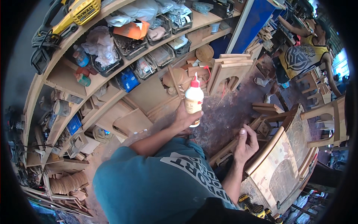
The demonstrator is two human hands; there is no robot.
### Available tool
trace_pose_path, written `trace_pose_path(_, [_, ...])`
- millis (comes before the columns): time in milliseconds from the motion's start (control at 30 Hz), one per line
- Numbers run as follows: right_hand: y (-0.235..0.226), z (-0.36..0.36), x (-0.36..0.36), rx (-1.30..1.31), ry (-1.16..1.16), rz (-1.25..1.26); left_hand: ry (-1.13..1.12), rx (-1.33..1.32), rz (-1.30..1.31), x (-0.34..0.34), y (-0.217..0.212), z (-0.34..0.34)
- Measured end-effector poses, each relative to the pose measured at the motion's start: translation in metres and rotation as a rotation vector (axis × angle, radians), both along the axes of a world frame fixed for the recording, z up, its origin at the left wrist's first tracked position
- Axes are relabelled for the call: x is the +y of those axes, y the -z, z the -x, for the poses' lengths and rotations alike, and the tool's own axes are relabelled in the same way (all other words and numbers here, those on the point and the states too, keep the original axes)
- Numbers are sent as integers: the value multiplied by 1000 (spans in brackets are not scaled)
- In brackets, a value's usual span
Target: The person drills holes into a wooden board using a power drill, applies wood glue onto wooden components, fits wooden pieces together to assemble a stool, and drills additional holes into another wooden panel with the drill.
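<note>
My left hand [186,116] grips a white glue bottle [194,99] with a red pointed cap, held upright over the dark floor. My right hand [246,143] hovers lower right with its fingers curled together, thumb tip up, and I see nothing in it. It sits just above the curved top rail of a carved wooden panel [276,164] that lies tilted in front of me. Small wooden blocks [223,156] lie beside that panel, under my right wrist. My teal shirt fills the lower middle of the view.
Curved wooden shelves [112,93] on the left carry bins of hardware, rags, a yellow power tool [76,15] and offcuts. Arched wooden pieces [229,69] lean ahead. Another person in a yellow and black shirt [302,56] works at upper right among small wooden chairs [328,119].
</note>
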State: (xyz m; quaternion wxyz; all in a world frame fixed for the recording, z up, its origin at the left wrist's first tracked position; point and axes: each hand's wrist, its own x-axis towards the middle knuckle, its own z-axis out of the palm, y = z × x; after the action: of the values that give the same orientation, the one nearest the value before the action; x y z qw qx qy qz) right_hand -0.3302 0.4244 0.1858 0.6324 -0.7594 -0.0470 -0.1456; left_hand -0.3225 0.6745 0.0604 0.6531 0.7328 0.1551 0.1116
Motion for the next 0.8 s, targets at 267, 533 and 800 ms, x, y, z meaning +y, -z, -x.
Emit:
trace_pose_path(267, [-70,-18,217,-535,-624,279,76,61,-154,98,21,36])
trace_pose_path(533, [-76,-75,494,-634,-524,500,18,266,-157,198,-9,122])
trace_pose_path(800, [-71,-126,561,-766,-423,461,-129,143,12,257,7,173])
